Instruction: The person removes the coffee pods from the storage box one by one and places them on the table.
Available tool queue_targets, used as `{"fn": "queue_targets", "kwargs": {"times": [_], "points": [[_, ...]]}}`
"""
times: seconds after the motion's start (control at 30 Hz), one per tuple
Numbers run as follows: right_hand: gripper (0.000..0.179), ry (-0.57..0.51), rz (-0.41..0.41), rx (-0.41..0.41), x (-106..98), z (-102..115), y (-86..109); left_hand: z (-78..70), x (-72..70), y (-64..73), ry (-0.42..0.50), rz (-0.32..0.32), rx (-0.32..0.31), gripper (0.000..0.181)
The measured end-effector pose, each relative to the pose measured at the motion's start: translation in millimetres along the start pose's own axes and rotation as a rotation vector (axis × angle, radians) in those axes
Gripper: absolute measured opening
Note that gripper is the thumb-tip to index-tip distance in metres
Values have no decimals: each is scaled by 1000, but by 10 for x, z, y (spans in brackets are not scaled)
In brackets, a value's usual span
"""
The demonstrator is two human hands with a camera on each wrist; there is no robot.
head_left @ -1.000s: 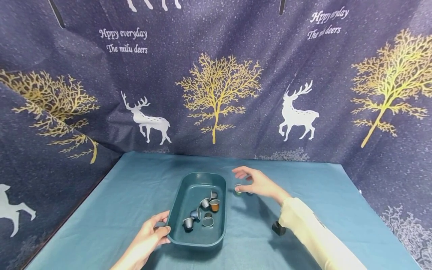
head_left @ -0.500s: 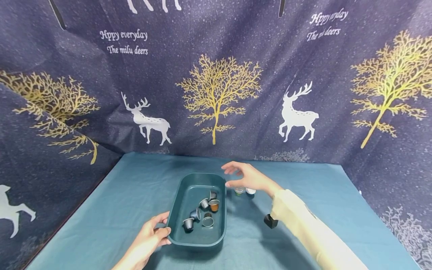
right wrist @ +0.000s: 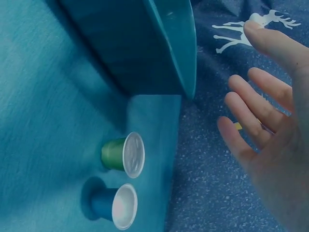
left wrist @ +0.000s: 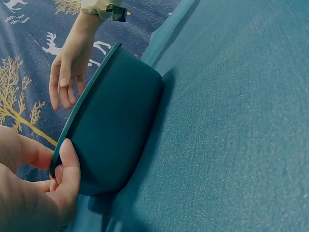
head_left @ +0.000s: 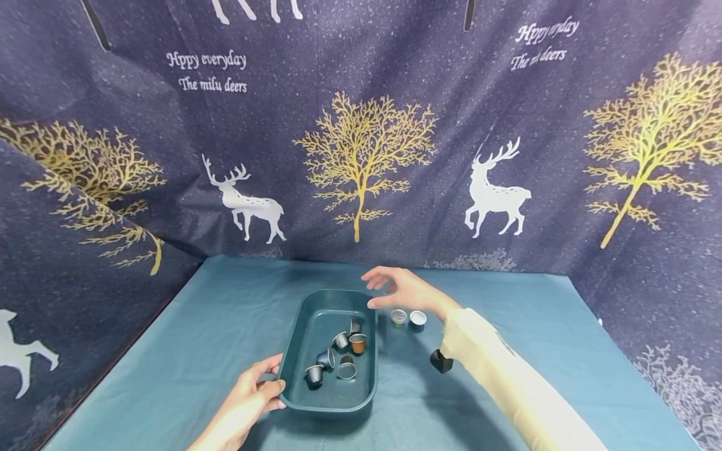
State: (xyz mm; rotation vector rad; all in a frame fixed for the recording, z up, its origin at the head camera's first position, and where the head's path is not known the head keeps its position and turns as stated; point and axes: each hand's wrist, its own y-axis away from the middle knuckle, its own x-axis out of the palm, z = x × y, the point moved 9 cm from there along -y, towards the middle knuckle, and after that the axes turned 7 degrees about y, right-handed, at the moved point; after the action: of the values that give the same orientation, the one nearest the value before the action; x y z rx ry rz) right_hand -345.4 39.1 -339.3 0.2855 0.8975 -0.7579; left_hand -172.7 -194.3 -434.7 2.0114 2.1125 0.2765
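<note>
A dark green plastic bin (head_left: 329, 401) stands on the table with several coffee capsules inside, among them an orange capsule (head_left: 358, 343) and a dark blue one (head_left: 326, 358). My left hand (head_left: 254, 388) pinches the bin's rim at its near left corner, thumb and fingers on either side of the wall in the left wrist view. Over the bin's far right corner hovers my right hand (head_left: 406, 291), fingers spread and loosely bent, holding nothing. Right of the bin, beneath that hand, sit a green coffee capsule (right wrist: 123, 154) and a blue coffee capsule (right wrist: 114, 206) with a white lid.
A teal cloth (head_left: 169, 363) covers the table. Behind it hangs a dark blue curtain (head_left: 395, 207) printed with deer and trees. A small black block (head_left: 441, 361) shows by the right sleeve (head_left: 496, 369).
My right hand has moved left from above the two loose capsules to the bin's far right corner, uncovering both capsules. The left hand and the bin stay where they were.
</note>
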Motion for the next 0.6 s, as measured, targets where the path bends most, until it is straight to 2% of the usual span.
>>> {"fn": "queue_targets", "kwargs": {"times": [0.23,0.6], "points": [[52,-45,47,-6,59,66,-59,-5,3,2,-6,5,8,53],[54,-58,120,6,229,79,-171,0,6,-7,-11,12,2,53]]}}
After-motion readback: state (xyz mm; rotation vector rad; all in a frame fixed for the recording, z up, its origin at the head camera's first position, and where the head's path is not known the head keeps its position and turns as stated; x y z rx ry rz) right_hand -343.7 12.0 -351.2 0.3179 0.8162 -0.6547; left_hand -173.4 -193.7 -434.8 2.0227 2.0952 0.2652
